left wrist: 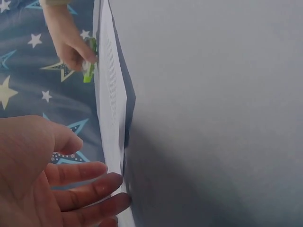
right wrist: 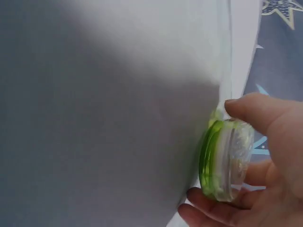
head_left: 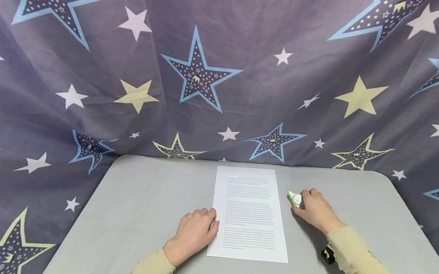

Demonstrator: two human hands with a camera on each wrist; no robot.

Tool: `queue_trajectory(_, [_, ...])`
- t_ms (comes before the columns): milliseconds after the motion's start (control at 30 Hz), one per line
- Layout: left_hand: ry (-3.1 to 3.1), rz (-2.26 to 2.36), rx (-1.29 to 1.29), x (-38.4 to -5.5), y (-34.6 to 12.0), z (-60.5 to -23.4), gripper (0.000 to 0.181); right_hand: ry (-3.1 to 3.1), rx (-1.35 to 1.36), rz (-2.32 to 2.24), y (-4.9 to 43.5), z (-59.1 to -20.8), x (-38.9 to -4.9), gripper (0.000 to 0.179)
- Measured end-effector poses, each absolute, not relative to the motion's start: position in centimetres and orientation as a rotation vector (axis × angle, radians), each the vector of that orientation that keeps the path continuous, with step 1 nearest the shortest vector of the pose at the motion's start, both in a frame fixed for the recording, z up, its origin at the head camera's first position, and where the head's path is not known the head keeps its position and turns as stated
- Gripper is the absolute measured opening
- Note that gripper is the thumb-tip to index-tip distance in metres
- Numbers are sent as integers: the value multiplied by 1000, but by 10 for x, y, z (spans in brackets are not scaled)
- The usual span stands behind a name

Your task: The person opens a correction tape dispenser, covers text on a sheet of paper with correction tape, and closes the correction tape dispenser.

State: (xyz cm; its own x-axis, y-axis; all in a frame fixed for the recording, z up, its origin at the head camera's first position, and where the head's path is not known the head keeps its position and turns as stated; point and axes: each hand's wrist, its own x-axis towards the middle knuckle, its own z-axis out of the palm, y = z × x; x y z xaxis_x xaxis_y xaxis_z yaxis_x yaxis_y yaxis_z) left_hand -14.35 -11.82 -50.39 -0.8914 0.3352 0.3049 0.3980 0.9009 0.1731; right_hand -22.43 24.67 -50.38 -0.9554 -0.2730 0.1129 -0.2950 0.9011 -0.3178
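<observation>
While the left hand rests at the left edge of a printed white sheet, the right hand holds a small green and clear plastic object on the sheet's other side. The left fingers are loosely extended and slightly bent, with the thumb standing apart from them, and they grasp nothing; their tips reach the margin of the paper, though from these angles it is hard to say whether they press on it or merely lie against it. The right hand is closed about the rounded plastic object, thumb on one side and fingers bent beneath and behind it, with the object's green side turned outward and its clear side toward the palm. In the head view this object pokes out from the fingers toward the sheet, level with its upper half and apart from it. The sheet lies upright before the person, its lines of small text too fine to read, on a pale grey table with rounded far corners. Both arms wear light tan sleeves. Behind the table hangs a grey-purple cloth patterned with white, yellow and blue-edged stars.
</observation>
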Motion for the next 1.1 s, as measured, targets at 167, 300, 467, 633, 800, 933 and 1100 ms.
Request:
queue_trajectory(167, [-2789,-313,-573,-145,-114,-503,17,-3034,440,571,249,-502,-214,48])
queue_trajectory(300, [-2794,-303,-577,-146,-113,-502,16,-3069,443,664,245,-498,-208,51])
queue_trajectory(467, [-2786,-297,-585,-147,-114,-503,16,-3099,457,741,237,-491,-201,53])
queue_trajectory(633, [-2787,-300,-589,-148,-114,-502,16,-3103,478,779,230,-484,-194,52])
queue_trajectory(800, [-2816,-284,-579,-147,-113,-502,16,-3097,517,807,224,-481,-188,52])
queue_trajectory(933, [-2837,-283,-578,-148,-112,-502,18,-3083,596,818,220,-479,-182,42])
queue_trajectory(1100, [-2849,-280,-588,-148,-109,-501,19,-3020,753,772,214,-477,-176,27])
